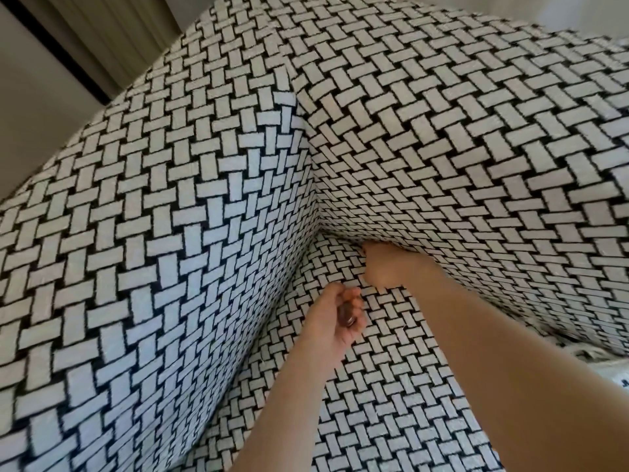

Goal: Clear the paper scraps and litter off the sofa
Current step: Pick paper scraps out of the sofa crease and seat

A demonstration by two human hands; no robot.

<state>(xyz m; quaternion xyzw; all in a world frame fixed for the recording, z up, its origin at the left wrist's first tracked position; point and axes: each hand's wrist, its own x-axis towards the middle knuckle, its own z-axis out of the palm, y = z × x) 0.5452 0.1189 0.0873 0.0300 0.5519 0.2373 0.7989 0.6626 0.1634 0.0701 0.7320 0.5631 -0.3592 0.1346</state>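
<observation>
Left hand hovers palm-up over the sofa seat, fingers curled round a small brown scrap. Right hand is knuckled into the back crease; can't tell if it's gripping anything.

The person's two arms, from the head camera. Both the left forearm and the right forearm are bare along their whole visible length, to the frame's edges. The left hand and the right hand are likewise bare. The right forearm appears broader in the wide-angle view. Nail detail is too blurred to tell.
</observation>
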